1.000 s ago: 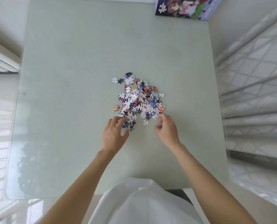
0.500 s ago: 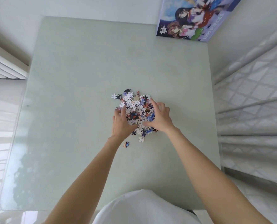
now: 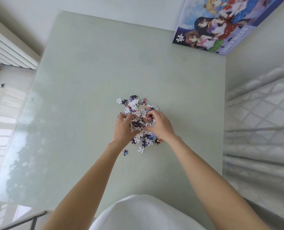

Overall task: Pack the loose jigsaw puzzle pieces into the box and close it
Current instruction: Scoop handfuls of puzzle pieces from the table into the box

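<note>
The heap of small, multicoloured cardboard jigsaw puzzle pieces point(image 3: 138, 112) sits approx. mid-table on the pale green glass-topped table point(image 3: 91, 77), w/ white backs and dark blue, red and pink printed faces mixed together. We have both hands in it: our left hand point(image 3: 123, 128) presses in from the left side, fingers curled round a clump, and our right hand point(image 3: 159, 126) comes in from the right, fingers bent over the top, thumb toward the middle, so the two hands cup a bunch of pieces between them. Neither is spread flat; both are curled closed on pieces. Pieces at the far edge of the heap lie untouched, e.g. a white one point(image 3: 119, 100) at the far left corner. Nearer us, a few strays sit just apart from the heap: a white piece point(image 3: 141, 149) and a small reddish-blue piece point(image 3: 124, 152), the latter just beside our left wrist. The flat rectangular puzzle box w/ anime-style artwork point(image 3: 224, 25) lies at the far right corner of the table, well apart from the heap, lid on, picture side up. Our bare forearms reach in from the bottom over a white garment point(image 3: 142, 213). White slatted blinds point(image 3: 6, 50) are at left, a white quilted curtain point(image 3: 262, 127) at right.
</note>
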Demonstrator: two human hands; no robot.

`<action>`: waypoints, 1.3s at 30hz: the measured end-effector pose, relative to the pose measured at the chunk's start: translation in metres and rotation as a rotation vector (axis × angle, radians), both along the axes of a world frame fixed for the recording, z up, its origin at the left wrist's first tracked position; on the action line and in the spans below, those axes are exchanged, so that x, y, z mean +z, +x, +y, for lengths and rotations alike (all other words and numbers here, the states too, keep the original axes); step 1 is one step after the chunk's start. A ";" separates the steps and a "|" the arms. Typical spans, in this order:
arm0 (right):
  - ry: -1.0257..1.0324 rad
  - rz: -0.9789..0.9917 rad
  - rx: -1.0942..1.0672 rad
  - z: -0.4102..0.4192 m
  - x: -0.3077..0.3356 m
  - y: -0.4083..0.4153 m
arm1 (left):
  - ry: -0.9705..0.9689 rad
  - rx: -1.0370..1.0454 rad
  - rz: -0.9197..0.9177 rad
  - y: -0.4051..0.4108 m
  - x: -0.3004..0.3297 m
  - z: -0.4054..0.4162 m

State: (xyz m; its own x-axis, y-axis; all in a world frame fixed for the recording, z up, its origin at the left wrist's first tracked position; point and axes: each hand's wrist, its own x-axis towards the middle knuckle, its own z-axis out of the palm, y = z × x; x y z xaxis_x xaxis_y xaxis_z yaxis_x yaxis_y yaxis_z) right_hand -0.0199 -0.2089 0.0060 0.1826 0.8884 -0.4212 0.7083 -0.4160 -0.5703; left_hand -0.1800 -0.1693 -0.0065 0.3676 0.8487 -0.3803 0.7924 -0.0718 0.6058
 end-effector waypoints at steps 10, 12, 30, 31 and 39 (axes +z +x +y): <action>-0.048 0.142 -0.059 0.004 0.000 -0.003 | -0.044 0.029 0.024 0.011 0.004 -0.006; -0.063 0.192 -0.041 0.006 0.001 -0.001 | -0.057 0.036 0.020 0.014 0.003 -0.005; -0.027 0.171 -0.115 0.008 -0.001 0.004 | -0.035 0.042 -0.127 -0.012 0.008 0.008; -0.028 0.155 -0.117 0.007 -0.002 0.005 | -0.041 0.057 -0.132 -0.014 0.009 0.008; -0.041 0.008 -0.008 0.000 0.004 0.002 | -0.074 0.095 -0.105 -0.024 0.014 0.010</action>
State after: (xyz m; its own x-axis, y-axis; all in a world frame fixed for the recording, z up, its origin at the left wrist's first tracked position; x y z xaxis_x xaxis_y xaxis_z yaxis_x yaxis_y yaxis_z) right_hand -0.0178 -0.2088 0.0099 0.1867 0.8687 -0.4588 0.7004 -0.4452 -0.5579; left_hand -0.2037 -0.1596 0.0071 0.3284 0.8525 -0.4068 0.7256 0.0481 0.6865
